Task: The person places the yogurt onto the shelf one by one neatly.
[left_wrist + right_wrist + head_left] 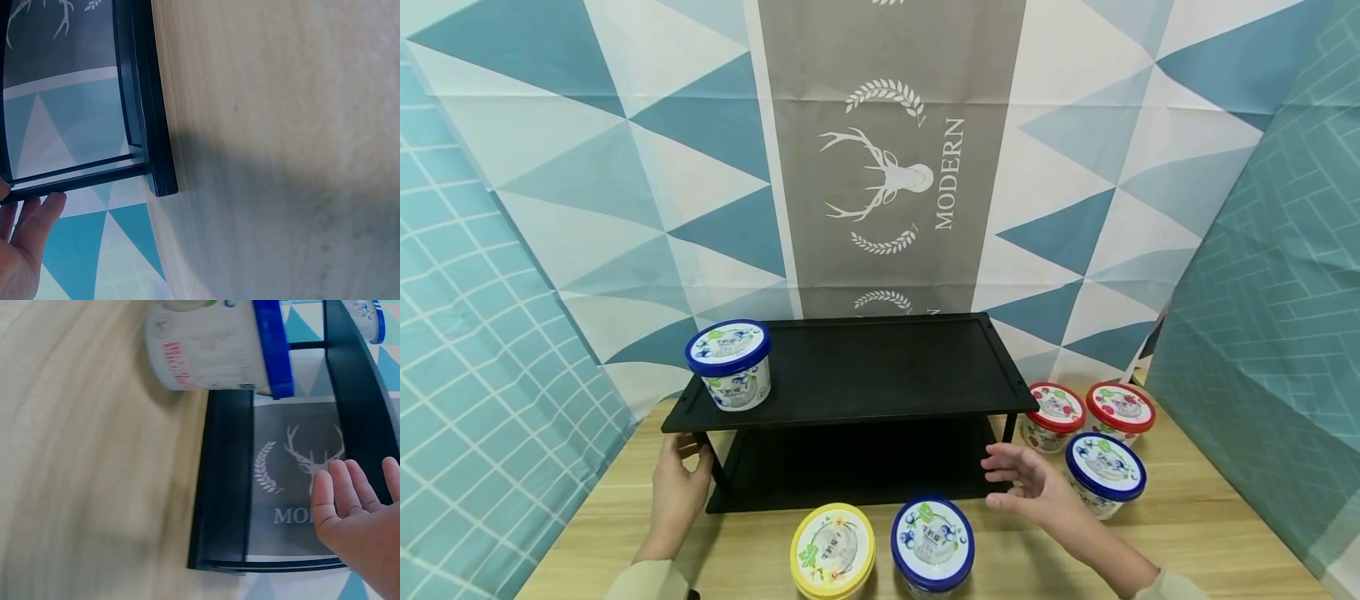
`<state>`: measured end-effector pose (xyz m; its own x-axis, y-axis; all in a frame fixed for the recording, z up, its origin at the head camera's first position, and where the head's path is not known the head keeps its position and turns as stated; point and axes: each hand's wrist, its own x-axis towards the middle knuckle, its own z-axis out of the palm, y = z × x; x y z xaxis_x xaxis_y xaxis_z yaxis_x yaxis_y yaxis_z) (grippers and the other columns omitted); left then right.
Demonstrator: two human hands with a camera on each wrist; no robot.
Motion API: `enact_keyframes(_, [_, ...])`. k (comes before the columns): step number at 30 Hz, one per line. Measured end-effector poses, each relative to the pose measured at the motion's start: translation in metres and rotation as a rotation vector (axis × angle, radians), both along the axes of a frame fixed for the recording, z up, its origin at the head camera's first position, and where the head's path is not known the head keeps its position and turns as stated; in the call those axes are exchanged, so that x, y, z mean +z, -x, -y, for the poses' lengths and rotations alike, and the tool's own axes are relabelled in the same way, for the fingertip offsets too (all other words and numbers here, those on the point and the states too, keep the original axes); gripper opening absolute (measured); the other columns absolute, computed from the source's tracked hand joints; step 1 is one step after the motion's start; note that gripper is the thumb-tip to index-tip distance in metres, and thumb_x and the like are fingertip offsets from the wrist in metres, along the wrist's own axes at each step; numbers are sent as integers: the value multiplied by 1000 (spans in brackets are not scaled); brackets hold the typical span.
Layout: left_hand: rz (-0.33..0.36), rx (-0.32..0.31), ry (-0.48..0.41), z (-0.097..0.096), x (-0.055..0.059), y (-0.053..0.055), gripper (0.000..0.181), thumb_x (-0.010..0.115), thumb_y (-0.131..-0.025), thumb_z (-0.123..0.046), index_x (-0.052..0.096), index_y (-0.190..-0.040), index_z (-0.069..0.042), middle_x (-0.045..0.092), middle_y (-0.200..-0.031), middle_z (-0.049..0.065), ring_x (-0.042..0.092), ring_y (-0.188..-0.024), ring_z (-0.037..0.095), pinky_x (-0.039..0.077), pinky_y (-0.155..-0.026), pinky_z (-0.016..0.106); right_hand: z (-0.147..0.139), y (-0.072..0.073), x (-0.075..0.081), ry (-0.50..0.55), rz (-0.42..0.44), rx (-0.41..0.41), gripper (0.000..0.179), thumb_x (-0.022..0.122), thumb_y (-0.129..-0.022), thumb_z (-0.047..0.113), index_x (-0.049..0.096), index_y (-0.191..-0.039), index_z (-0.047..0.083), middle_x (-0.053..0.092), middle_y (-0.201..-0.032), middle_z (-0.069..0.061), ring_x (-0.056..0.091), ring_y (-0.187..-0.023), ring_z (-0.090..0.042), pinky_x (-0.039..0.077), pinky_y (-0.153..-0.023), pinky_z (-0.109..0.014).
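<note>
A black two-tier shelf (880, 367) stands on the wooden table. My left hand (679, 483) holds the shelf's left side post, just under the top board; in the left wrist view the thumb and fingers of that hand (25, 244) lie on either side of the thin bar. My right hand (1037, 496) is held with spread, relaxed fingers by the shelf's right front post, holding nothing. On the top board's left end sits a blue-lidded tub (730, 367). In front of the shelf are a yellow-lidded tub (833, 550) and another blue-lidded tub (932, 542).
Right of the shelf stand two red-lidded tubs (1120, 408) and a blue-lidded tub (1105, 471), the latter close behind my right hand. Patterned cloth (895, 167) hangs behind the table, with teal tile-print cloth on both sides.
</note>
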<state>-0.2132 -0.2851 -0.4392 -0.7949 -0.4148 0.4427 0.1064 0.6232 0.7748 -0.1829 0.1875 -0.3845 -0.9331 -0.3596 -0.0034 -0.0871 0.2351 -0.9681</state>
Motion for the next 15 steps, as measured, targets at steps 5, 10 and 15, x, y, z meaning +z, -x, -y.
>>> enact_keyframes(5, [10, -1, 6, 0, -1, 0, 31, 48, -92, -2, 44, -122, 3, 52, -113, 26, 54, -105, 43, 43, -88, 55, -2, -2, -15, 3, 7, 20, 63, 68, -85, 15, 36, -137, 1, 48, -130, -22, 57, -107, -13, 50, -82, -25])
enact_keyframes(10, [7, -2, 7, 0, -1, 1, 31, 48, -92, -3, 44, -122, 3, 52, -113, 26, 54, -104, 43, 43, -88, 56, -4, -4, -27, -17, 20, 22, 64, 69, -84, 17, 37, -137, 1, 47, -132, -24, 56, -110, -17, 50, -80, -24])
enact_keyframes(15, [4, -1, 4, 0, -1, -1, 31, 48, -92, -2, 44, -122, 4, 52, -113, 26, 54, -104, 44, 43, -88, 55, -5, -8, -39, 2, 70, 46, 64, 67, -85, 15, 34, -138, 0, 44, -134, -27, 54, -114, -20, 49, -81, -26])
